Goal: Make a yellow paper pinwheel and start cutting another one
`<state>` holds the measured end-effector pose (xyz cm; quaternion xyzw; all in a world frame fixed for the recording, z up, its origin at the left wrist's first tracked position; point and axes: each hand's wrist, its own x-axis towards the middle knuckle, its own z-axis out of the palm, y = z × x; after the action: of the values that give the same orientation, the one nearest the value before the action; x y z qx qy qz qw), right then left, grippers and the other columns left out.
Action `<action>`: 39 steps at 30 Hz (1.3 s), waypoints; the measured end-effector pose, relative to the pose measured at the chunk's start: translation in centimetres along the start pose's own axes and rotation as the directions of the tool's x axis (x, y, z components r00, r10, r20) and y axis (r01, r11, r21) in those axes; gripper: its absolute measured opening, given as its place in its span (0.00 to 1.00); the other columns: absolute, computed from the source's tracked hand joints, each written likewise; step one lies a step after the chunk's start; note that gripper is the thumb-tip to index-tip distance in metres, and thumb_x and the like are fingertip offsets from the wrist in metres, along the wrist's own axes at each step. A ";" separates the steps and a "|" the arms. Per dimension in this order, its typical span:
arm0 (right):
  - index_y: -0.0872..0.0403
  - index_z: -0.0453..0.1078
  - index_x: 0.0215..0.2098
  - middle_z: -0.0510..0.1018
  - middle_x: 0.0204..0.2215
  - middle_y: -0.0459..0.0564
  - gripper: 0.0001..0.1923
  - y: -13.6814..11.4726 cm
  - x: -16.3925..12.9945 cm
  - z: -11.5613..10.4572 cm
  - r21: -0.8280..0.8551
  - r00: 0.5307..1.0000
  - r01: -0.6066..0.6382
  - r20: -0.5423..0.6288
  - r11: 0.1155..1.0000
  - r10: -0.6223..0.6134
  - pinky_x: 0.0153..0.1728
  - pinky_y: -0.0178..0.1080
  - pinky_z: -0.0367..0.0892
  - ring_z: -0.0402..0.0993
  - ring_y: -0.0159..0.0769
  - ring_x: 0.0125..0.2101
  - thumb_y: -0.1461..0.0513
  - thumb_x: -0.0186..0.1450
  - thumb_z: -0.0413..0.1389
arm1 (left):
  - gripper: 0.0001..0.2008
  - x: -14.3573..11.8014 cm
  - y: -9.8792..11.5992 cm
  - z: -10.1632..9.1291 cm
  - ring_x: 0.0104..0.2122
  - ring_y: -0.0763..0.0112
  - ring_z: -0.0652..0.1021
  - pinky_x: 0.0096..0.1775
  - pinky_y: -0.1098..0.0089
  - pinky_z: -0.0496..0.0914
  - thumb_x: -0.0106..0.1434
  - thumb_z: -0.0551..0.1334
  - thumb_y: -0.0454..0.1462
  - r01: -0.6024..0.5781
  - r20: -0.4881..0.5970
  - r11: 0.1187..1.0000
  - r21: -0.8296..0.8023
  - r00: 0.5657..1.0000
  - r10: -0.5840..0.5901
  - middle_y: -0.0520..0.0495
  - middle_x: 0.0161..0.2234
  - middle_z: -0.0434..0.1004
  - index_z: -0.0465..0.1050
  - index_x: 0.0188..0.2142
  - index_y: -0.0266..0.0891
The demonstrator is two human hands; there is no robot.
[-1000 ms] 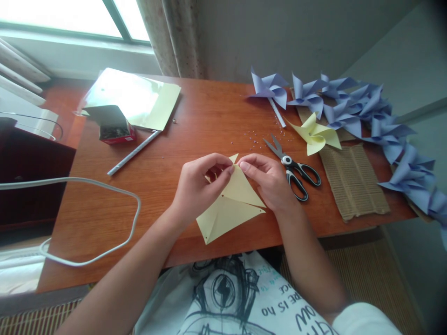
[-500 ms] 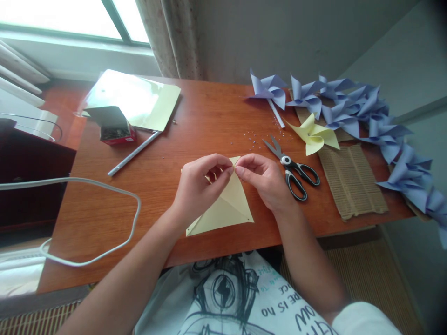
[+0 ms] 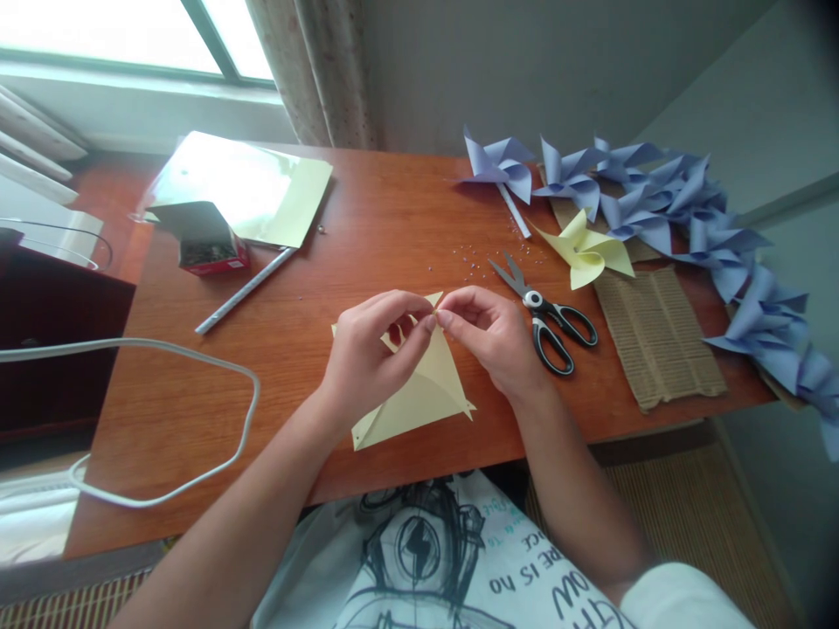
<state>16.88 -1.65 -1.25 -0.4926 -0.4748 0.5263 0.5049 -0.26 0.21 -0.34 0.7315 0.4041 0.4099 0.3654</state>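
A pale yellow square of paper (image 3: pixel 429 397) lies on the table under my hands, cut in from its corners, with a small dark dot near its lower left corner. My left hand (image 3: pixel 377 345) is above the paper's left part, thumb and index finger pinched together. Against it, fingertips nearly touching, my right hand (image 3: pixel 488 332) pinches as well. Between the fingertips, at the paper's far corner, shows a tiny yellowish bit, too small to name. Fingers hide much of the paper's upper left. Black-handled scissors (image 3: pixel 534 301) lie partly open to the right of my right hand.
A yellow pinwheel (image 3: pixel 582 251) and several purple pinwheels (image 3: pixel 502 166) sit at the right, near corrugated cardboard (image 3: pixel 662 341). At the left are a small red box (image 3: pixel 213 258), a rolled paper stick (image 3: pixel 242 293), a sheet stack (image 3: pixel 301 201) and a white cable (image 3: pixel 253 411).
My hands stay pinched together in nearly the same place. The paper has turned slightly, and its lower right corner now shows two separate points. The whole view has shifted a little.
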 end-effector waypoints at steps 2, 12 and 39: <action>0.50 0.74 0.32 0.79 0.31 0.45 0.12 0.0 0.0 0.0 -0.022 1.000 0.004 -0.006 1.000 -0.004 0.38 0.38 0.73 0.76 0.36 0.34 0.53 0.60 0.69 | 0.02 0.0 0.0 0.0 0.26 0.74 0.76 0.29 0.73 0.70 0.64 0.64 0.33 0.022 -0.005 1.000 -0.010 1.000 -0.022 0.49 0.28 0.78 0.76 0.35 0.38; 0.50 0.75 0.35 0.80 0.33 0.45 0.04 -0.1 -0.3 0.1 -0.101 0.995 0.092 -0.022 0.991 -0.094 0.41 0.40 0.73 0.77 0.35 0.34 0.59 0.65 0.65 | 0.02 0.1 -0.2 0.0 0.26 0.74 0.75 0.29 0.74 0.69 0.64 0.65 0.34 0.111 0.002 0.984 -0.137 0.994 -0.112 0.50 0.27 0.77 0.77 0.34 0.37; 0.49 0.76 0.40 0.81 0.36 0.47 0.04 -1.0 -1.0 -2.3 -0.285 0.975 0.114 -0.151 0.952 -0.163 0.40 0.41 0.75 0.79 0.37 0.37 0.59 0.68 0.60 | 0.05 0.2 -0.3 0.0 0.27 0.71 0.77 0.28 0.72 0.70 0.61 0.68 0.38 0.280 0.052 0.892 -0.354 0.959 -0.280 0.47 0.29 0.79 0.77 0.33 0.38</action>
<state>19.25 -2.61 -0.33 -0.5670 -0.5312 0.3738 0.5067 -0.26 0.47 -0.56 0.5868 0.4237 0.4197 0.5477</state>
